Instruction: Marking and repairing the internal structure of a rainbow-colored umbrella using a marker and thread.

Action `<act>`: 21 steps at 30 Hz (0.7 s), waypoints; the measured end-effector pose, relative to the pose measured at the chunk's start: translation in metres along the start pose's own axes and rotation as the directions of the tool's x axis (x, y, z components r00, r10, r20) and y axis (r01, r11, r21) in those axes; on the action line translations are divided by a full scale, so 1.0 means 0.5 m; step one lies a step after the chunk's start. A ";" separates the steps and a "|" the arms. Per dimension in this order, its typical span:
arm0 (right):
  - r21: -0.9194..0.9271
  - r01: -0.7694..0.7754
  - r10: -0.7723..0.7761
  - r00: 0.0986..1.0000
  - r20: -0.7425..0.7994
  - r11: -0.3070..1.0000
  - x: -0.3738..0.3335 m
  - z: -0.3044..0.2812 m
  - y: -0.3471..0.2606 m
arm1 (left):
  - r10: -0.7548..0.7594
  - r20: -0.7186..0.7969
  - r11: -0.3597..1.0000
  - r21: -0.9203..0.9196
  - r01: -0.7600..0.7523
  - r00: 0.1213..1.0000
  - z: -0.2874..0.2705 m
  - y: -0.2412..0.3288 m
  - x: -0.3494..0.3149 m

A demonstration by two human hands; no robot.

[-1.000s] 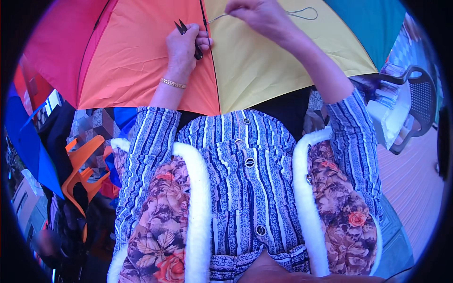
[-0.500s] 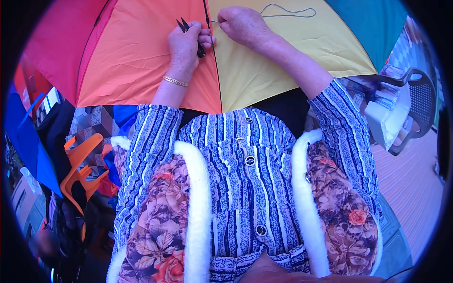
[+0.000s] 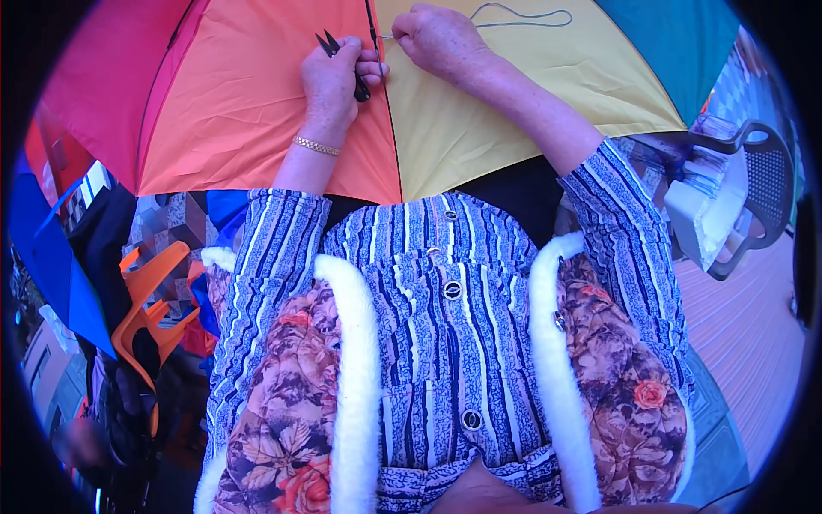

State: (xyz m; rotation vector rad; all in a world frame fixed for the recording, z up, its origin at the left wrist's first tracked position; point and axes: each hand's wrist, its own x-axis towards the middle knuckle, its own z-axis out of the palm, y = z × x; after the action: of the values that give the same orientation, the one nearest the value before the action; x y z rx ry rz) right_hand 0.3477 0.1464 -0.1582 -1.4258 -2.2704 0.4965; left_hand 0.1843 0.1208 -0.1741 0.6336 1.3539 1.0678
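A multicoloured umbrella canopy [image 3: 248,128] is spread in front of me, with red, orange, yellow and green panels. Along the orange and yellow seam runs a thin dark rib [image 3: 390,116]. Small black thread snips [image 3: 361,89] are tucked in my left hand [image 3: 329,86], blades pointing up past the thumb; its fingertips touch the canopy at the rib. Just right of the rib, my right hand [image 3: 445,41] is closed in a pinch on a pale thread that runs to the rib. More of the thread [image 3: 527,24] lies looped across the yellow panel. Whether a needle is in the pinch is hidden.
To the left stand an orange plastic chair part [image 3: 141,317] and a blue umbrella panel [image 3: 64,265]. On the right, a white foam box [image 3: 698,214] with thin bundled items rests on a grey perforated chair [image 3: 766,176].
Both hands have shifted very slightly up and left, together with the canopy. The right hand keeps its pinch on the thread, and the snips stay in the left hand.
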 end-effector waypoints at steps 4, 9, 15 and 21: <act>0.015 0.011 -0.010 0.999 -0.036 1.000 0.001 0.003 0.010 | -0.004 0.005 1.000 0.001 0.004 1.000 0.008 0.001 -0.002; 0.073 0.012 -0.007 0.998 -0.068 0.997 0.007 0.013 0.011 | -0.004 -0.001 1.000 0.007 0.004 1.000 0.010 -0.001 -0.002; 0.120 0.007 0.008 0.992 -0.127 0.993 0.022 0.049 0.013 | -0.010 0.005 0.999 -0.043 0.010 1.000 0.016 -0.007 0.003; 0.241 0.045 -0.007 0.987 -0.158 0.969 0.026 0.035 0.021 | -0.026 0.031 1.000 -0.002 0.026 0.999 0.022 0.007 0.013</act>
State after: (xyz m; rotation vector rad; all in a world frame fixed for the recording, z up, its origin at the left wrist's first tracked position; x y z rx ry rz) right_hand 0.3418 0.1610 -0.1764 -1.2647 -2.0235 0.6103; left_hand 0.1932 0.1302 -0.1720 0.6273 1.3304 1.0348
